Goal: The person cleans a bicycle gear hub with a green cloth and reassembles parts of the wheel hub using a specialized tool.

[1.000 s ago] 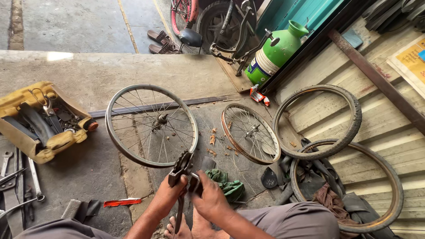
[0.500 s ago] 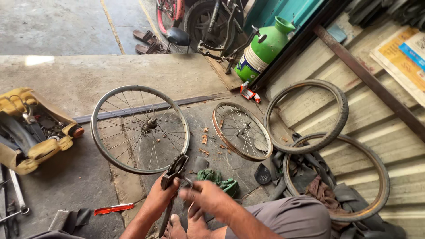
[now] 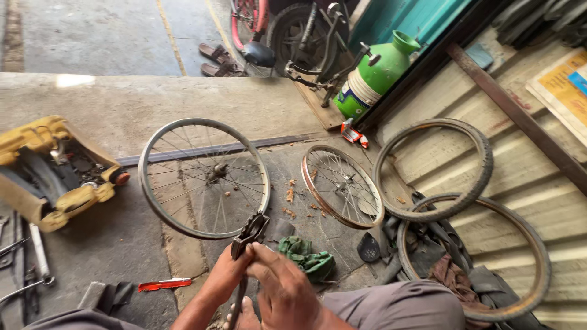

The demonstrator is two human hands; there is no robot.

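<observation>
Far to my left on the concrete floor (image 3: 122, 244) lie loose metal tools (image 3: 24, 263), and beyond them a yellow toolbox (image 3: 55, 171) sits open and tilted. Nearer me a small red-and-white strip (image 3: 164, 284) lies flat on the floor.

Ahead stands the big silver spoked wheel (image 3: 203, 177), lying flat, its near rim just beyond the head of the tool I am holding. My left hand (image 3: 229, 272) has its grip clamped around the dark metal tool (image 3: 246, 235), fingers wrapped on the shaft below its jawed head; the tool stands nearly upright between my knees, its lower end running down toward my bare foot (image 3: 244, 315). My right hand (image 3: 284, 293) sits just beside the left, its grip curled over the same shaft, though I cannot tell how tightly its fingers meet behind it.

Just right of my hands a crumpled green rag (image 3: 309, 260) lies on the floor. Past it a smaller rusty-rimmed wheel (image 3: 341, 186) lies flat. Farther right two bare tyres (image 3: 437, 168) rest overlapping against the corrugated metal, with dark rubber scraps between them. Behind, a green jug (image 3: 376, 76) stands upright near a parked bicycle (image 3: 293, 36).
</observation>
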